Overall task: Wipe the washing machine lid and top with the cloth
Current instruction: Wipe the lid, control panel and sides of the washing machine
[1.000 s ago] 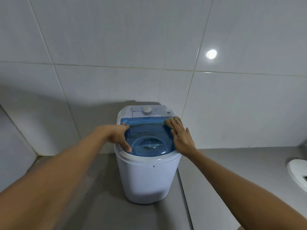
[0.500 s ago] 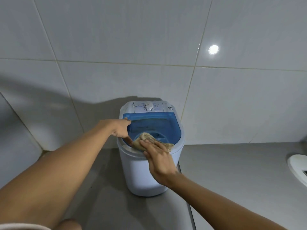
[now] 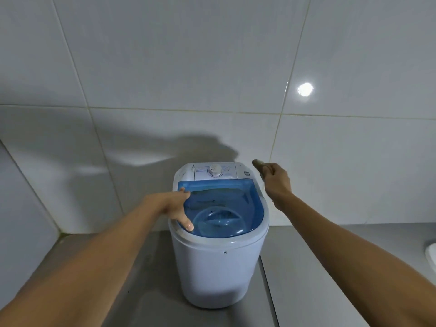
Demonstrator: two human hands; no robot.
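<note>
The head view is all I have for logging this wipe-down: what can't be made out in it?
- Cloth: mostly hidden inside the closed right hand, only a blurred tip shows.
- Control panel print: too small to read.
- White object at the right: cut off by the frame edge.
- Lid left edge: covered by the left hand.

The washing machine [image 3: 219,263] stands on the bench [image 3: 330,267] against the back wall [image 3: 212,67]. Its lid [image 3: 226,208] lies on top, before the dial [image 3: 214,171] at the rear edge.
</note>
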